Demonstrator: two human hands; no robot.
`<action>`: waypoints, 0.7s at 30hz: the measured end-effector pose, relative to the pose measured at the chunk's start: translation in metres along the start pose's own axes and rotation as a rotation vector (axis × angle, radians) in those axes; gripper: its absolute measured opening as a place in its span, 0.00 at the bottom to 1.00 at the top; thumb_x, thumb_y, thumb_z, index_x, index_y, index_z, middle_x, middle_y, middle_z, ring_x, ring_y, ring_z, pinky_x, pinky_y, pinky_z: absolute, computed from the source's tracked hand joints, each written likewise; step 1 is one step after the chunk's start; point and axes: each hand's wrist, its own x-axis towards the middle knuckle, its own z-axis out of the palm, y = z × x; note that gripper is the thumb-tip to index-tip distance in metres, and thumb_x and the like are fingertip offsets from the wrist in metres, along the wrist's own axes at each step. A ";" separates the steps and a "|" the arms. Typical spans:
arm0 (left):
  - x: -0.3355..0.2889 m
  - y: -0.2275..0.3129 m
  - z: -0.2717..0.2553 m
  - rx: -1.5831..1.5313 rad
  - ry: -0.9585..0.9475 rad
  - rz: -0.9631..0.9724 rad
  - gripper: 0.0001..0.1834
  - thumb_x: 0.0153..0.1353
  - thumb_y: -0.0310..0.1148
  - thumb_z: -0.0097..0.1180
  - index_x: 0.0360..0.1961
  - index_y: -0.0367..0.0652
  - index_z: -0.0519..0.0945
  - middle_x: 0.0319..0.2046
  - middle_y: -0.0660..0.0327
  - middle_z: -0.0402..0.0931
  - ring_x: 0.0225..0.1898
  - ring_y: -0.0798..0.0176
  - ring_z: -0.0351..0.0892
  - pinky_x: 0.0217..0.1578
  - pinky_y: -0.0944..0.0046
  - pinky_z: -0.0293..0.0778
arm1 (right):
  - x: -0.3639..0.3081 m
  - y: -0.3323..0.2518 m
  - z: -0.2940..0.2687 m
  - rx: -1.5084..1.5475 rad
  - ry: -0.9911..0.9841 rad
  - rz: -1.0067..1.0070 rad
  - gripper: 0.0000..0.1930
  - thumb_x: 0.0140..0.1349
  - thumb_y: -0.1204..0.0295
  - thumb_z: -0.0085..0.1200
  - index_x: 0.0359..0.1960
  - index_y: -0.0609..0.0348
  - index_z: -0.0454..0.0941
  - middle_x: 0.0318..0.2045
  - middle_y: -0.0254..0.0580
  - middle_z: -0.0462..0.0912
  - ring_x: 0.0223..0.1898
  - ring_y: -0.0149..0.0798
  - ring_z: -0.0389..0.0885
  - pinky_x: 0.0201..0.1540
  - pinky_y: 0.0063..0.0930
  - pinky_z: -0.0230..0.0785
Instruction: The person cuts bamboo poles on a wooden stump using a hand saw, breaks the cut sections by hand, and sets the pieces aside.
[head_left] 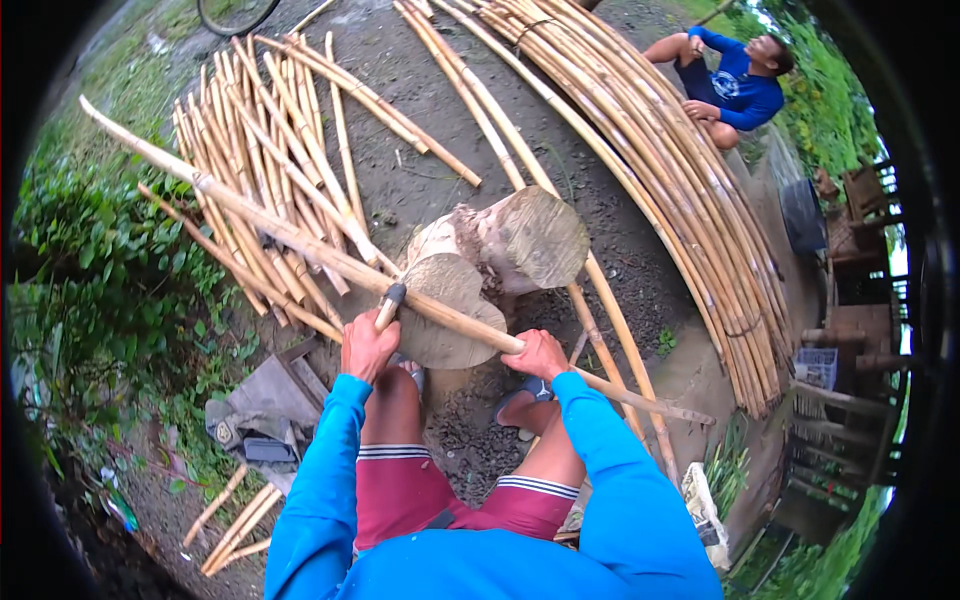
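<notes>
A long bamboo pole (pixel 300 240) lies slantwise across the sawn log stumps (pixel 440 285) in front of my knees, running from the far left to the near right. My right hand (pixel 537 354) is closed around this pole near its right end. My left hand (pixel 369 347) grips a wood-handled tool (pixel 388 307) with a dark collar, right at the pole's near side. The tool's working end is too small to make out, so its kind cannot be told.
Cut bamboo pieces (pixel 270 150) lie piled at the far left. A big bundle of long poles (pixel 640 130) curves along the right, with a seated person (pixel 735 85) in blue beyond it. A grey bag (pixel 265 425) sits left of my legs, beside leafy plants (pixel 110 240).
</notes>
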 end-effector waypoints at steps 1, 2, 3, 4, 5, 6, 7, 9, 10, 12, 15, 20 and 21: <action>-0.001 -0.005 0.001 -0.024 -0.016 0.005 0.16 0.57 0.40 0.57 0.30 0.35 0.81 0.24 0.40 0.78 0.29 0.35 0.80 0.34 0.42 0.74 | -0.003 -0.005 0.001 -0.036 0.048 0.026 0.24 0.48 0.45 0.66 0.37 0.50 0.90 0.35 0.54 0.89 0.41 0.60 0.88 0.51 0.51 0.80; -0.006 -0.008 -0.003 -0.039 -0.031 -0.004 0.14 0.58 0.39 0.58 0.30 0.35 0.80 0.20 0.45 0.78 0.23 0.42 0.80 0.29 0.47 0.75 | -0.008 -0.010 0.007 -0.067 0.081 0.048 0.23 0.48 0.45 0.66 0.36 0.49 0.90 0.34 0.55 0.89 0.41 0.60 0.88 0.51 0.51 0.80; -0.008 -0.011 -0.005 -0.025 -0.033 -0.010 0.14 0.58 0.39 0.58 0.30 0.35 0.80 0.20 0.45 0.78 0.23 0.42 0.80 0.29 0.47 0.75 | -0.008 -0.010 0.008 -0.064 0.123 0.021 0.22 0.48 0.46 0.66 0.35 0.49 0.90 0.35 0.55 0.89 0.40 0.60 0.88 0.50 0.53 0.81; -0.011 -0.013 -0.006 -0.236 -0.102 -0.126 0.12 0.60 0.38 0.59 0.32 0.38 0.80 0.18 0.54 0.75 0.20 0.54 0.76 0.25 0.54 0.71 | -0.006 -0.011 0.008 -0.084 0.145 0.013 0.22 0.48 0.46 0.66 0.35 0.49 0.90 0.35 0.56 0.89 0.40 0.61 0.87 0.50 0.53 0.81; -0.016 -0.013 -0.008 -0.447 -0.165 -0.245 0.11 0.62 0.37 0.59 0.34 0.40 0.80 0.17 0.63 0.71 0.17 0.65 0.71 0.21 0.60 0.68 | -0.006 -0.011 0.007 -0.103 0.164 0.004 0.21 0.48 0.46 0.66 0.34 0.49 0.90 0.34 0.56 0.88 0.40 0.61 0.87 0.49 0.53 0.81; -0.028 0.000 -0.014 -0.574 -0.151 -0.293 0.08 0.64 0.35 0.60 0.39 0.43 0.79 0.19 0.72 0.68 0.18 0.76 0.65 0.18 0.66 0.62 | -0.010 -0.009 0.009 -0.101 0.174 0.008 0.21 0.48 0.47 0.66 0.33 0.49 0.90 0.34 0.56 0.88 0.39 0.61 0.87 0.49 0.53 0.81; -0.035 -0.006 -0.015 -0.541 -0.094 -0.246 0.10 0.66 0.36 0.60 0.38 0.42 0.77 0.19 0.70 0.69 0.17 0.74 0.66 0.18 0.65 0.62 | -0.009 -0.008 0.005 -0.100 0.194 0.002 0.20 0.48 0.47 0.66 0.33 0.49 0.90 0.33 0.56 0.88 0.39 0.61 0.87 0.49 0.53 0.81; -0.045 -0.031 -0.016 -0.567 -0.053 -0.150 0.08 0.72 0.37 0.55 0.44 0.48 0.71 0.16 0.74 0.60 0.13 0.76 0.57 0.13 0.70 0.54 | -0.006 -0.002 0.006 -0.112 0.245 -0.006 0.20 0.48 0.48 0.66 0.32 0.49 0.90 0.32 0.56 0.88 0.38 0.62 0.87 0.48 0.54 0.81; -0.053 -0.033 -0.022 -0.634 -0.032 -0.215 0.13 0.71 0.41 0.59 0.39 0.43 0.74 0.20 0.67 0.69 0.19 0.73 0.67 0.20 0.66 0.63 | -0.006 0.000 0.005 -0.105 0.247 0.004 0.20 0.48 0.48 0.66 0.32 0.50 0.90 0.32 0.56 0.88 0.38 0.62 0.87 0.48 0.54 0.81; -0.069 -0.042 -0.038 -0.572 0.005 -0.229 0.14 0.72 0.43 0.57 0.39 0.42 0.74 0.21 0.67 0.69 0.21 0.73 0.68 0.22 0.66 0.64 | -0.004 -0.003 0.007 -0.094 0.225 0.013 0.20 0.48 0.49 0.65 0.32 0.51 0.90 0.33 0.57 0.88 0.39 0.64 0.87 0.48 0.54 0.80; -0.085 -0.061 -0.047 -0.516 0.063 -0.132 0.15 0.74 0.44 0.55 0.39 0.43 0.75 0.21 0.69 0.68 0.20 0.74 0.65 0.20 0.67 0.61 | -0.001 -0.002 0.009 -0.036 0.175 -0.015 0.19 0.47 0.53 0.63 0.30 0.57 0.89 0.31 0.61 0.86 0.37 0.66 0.85 0.45 0.55 0.79; -0.100 -0.048 -0.065 -0.747 -0.087 -0.327 0.17 0.75 0.47 0.52 0.39 0.43 0.76 0.19 0.70 0.64 0.18 0.74 0.61 0.19 0.67 0.58 | 0.014 0.007 -0.003 0.232 -0.227 0.068 0.16 0.48 0.62 0.68 0.21 0.64 0.80 0.17 0.36 0.79 0.15 0.29 0.74 0.18 0.29 0.64; -0.101 -0.051 -0.067 -0.724 -0.109 -0.324 0.18 0.75 0.48 0.51 0.39 0.42 0.76 0.19 0.70 0.64 0.17 0.74 0.60 0.19 0.67 0.58 | 0.014 0.006 -0.003 0.228 -0.229 0.061 0.16 0.48 0.62 0.68 0.21 0.64 0.80 0.17 0.36 0.79 0.15 0.29 0.74 0.18 0.29 0.64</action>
